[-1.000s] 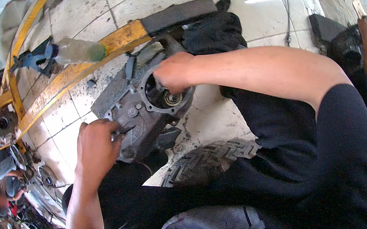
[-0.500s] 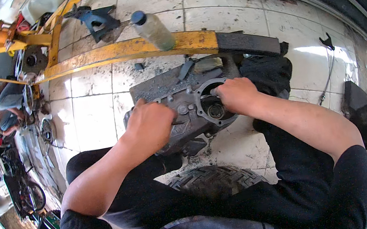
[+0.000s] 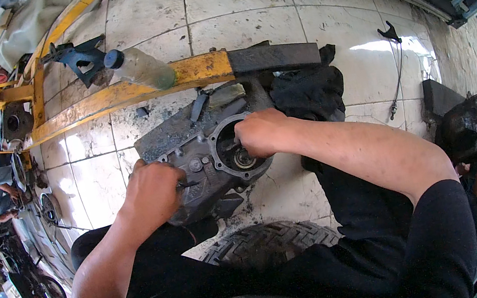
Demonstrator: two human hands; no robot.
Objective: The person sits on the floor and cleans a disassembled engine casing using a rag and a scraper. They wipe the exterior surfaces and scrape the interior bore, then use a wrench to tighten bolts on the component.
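Observation:
A grey metal gearbox casing [image 3: 198, 182] lies tilted on the floor in front of me, between my knees. Its round flanged opening, ringed with bolt holes, faces up and shows a bearing [image 3: 244, 158] inside. My left hand [image 3: 154, 190] is closed round the casing's left end, its fingertips partly hidden. At the upper right of the opening, my right hand [image 3: 261, 135] grips the flange with curled fingers reaching over the rim; their tips are hard to see.
Beyond the casing runs a yellow steel beam [image 3: 201, 69] with a capped bottle [image 3: 141, 69] on it. Black cloth [image 3: 307, 93] lies to the right. A knobby tyre [image 3: 269, 241] is close below me. A jack stand [image 3: 78, 61] stands far left; other people work at both sides.
The whole view has swung, so the casing, beam and bottle now appear farther left. Both hands keep their places on the casing.

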